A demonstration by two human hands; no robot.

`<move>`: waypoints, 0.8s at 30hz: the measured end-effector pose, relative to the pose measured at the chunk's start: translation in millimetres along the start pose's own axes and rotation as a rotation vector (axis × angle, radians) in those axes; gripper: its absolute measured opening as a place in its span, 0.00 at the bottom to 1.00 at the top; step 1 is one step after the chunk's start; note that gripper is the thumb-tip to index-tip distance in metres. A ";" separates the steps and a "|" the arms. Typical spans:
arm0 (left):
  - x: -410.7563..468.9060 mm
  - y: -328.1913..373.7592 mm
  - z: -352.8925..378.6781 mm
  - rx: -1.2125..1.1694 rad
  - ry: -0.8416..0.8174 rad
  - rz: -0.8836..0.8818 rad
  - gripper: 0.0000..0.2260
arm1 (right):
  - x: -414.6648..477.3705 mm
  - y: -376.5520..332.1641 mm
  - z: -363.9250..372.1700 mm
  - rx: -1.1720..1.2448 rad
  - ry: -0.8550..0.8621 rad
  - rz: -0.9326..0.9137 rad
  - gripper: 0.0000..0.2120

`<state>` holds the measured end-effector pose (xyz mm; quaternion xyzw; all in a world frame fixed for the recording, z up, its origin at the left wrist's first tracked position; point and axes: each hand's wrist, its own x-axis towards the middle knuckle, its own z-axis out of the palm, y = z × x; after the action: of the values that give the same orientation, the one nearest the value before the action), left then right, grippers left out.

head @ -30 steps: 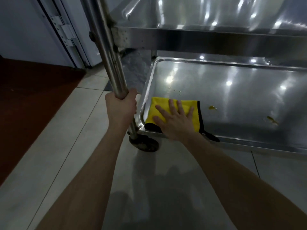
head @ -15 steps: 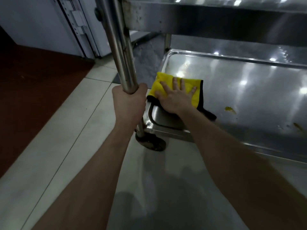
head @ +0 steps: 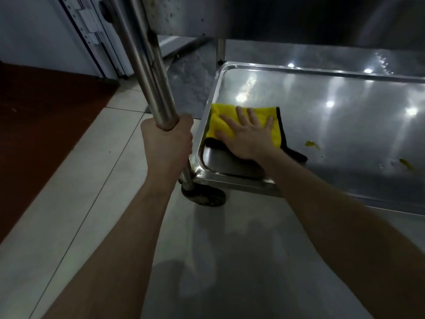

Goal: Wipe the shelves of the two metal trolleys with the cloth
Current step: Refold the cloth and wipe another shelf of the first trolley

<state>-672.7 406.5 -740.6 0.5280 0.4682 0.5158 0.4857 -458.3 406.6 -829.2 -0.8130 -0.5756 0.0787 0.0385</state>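
Both my hands are busy. My left hand (head: 167, 139) is clenched round the upright steel post (head: 149, 72) of the trolley, fingers wrapped fully about the tube. My right hand (head: 248, 134) lies flat, fingers straight and spread, pressing down on the yellow cloth (head: 220, 116). The cloth sits directly under my right palm; its yellow face shows past my fingertips and toward my left fist, and its black edging trails out to the right of my wrist. It lies at the left end of the lower shelf (head: 322, 116), bunched against the raised rim nearest my left fist. Just right of the pressing hand, apart from the cloth, a small yellowish smear (head: 311, 144) sits on the steel, and a second smear (head: 406, 163) lies farther right. Below my left fist the post runs down to a black castor wheel (head: 203, 196) on the pale tiled floor (head: 92, 180). Above both hands the upper shelf (head: 299, 17) spans the top. Well left of my left arm is a dark red floor strip (head: 34, 123), and beyond it a white door frame with a hinge (head: 88, 21).
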 end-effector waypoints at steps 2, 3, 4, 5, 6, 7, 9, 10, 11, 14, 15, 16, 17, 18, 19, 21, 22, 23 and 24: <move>-1.7 0.9 0.9 -0.008 0.011 0.012 0.15 | 49.9 -2.2 -10.5 0.005 -0.032 0.026 0.37; -2.1 1.8 2.4 -0.013 0.014 0.018 0.12 | 68.1 -5.9 -13.4 0.011 -0.049 0.047 0.37; -1.8 2.3 3.9 -0.021 0.020 0.020 0.10 | 80.3 -10.4 -14.5 0.014 -0.061 0.067 0.38; -1.1 2.4 5.5 -0.028 0.027 0.017 0.09 | 86.7 -14.0 -14.7 0.016 -0.065 0.085 0.38; -0.9 2.6 6.8 -0.030 0.033 0.012 0.09 | 86.7 -16.2 -14.7 0.021 -0.060 0.095 0.38; -1.6 3.1 8.1 -0.032 0.037 0.005 0.08 | 80.0 -17.3 -14.6 0.028 -0.048 0.093 0.38; -3.1 4.3 9.1 -0.033 0.044 -0.005 0.09 | 51.1 -21.3 -12.0 0.038 -0.012 0.066 0.37; -4.5 5.0 9.0 -0.027 0.047 -0.009 0.10 | 29.7 -25.6 -7.7 0.034 0.011 0.045 0.36; -5.8 5.8 8.7 -0.016 0.043 -0.014 0.11 | 5.0 -30.5 -1.2 0.034 0.033 0.020 0.35; -4.3 6.2 5.9 0.008 0.022 -0.027 0.12 | -63.0 -29.3 13.2 0.018 0.045 -0.176 0.32; -3.8 7.3 4.9 0.018 0.007 -0.025 0.11 | -75.3 -16.6 7.9 0.040 0.004 -0.280 0.29; -4.1 7.8 4.1 0.025 -0.015 -0.022 0.11 | -82.6 1.1 -2.9 0.082 -0.062 -0.367 0.27; -4.9 8.9 3.5 0.033 -0.032 -0.020 0.11 | -86.9 19.0 -16.5 0.122 -0.134 -0.415 0.26; -4.2 10.3 3.2 0.038 -0.034 -0.016 0.11 | -87.9 34.2 -31.0 0.121 -0.192 -0.417 0.27; -3.1 10.8 3.1 0.046 -0.032 -0.013 0.11 | -88.4 44.9 -42.6 0.077 -0.225 -0.381 0.28; -0.3 9.4 5.3 0.084 -0.023 -0.020 0.11 | -94.1 45.7 -52.3 0.018 -0.201 -0.244 0.24; -0.3 8.9 5.6 0.108 -0.003 -0.015 0.09 | -97.1 35.9 -51.6 0.071 -0.130 -0.159 0.22; -4.2 8.3 5.6 0.138 0.048 0.009 0.10 | -98.3 21.1 -47.7 0.158 -0.034 -0.057 0.23; -11.6 5.3 4.9 0.195 0.144 0.059 0.16 | -97.2 4.7 -43.3 0.238 0.049 0.061 0.26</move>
<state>-668.2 394.3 -736.3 0.5478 0.5342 0.5186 0.3815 -478.0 314.7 -779.2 -0.8216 -0.5359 0.1278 0.1464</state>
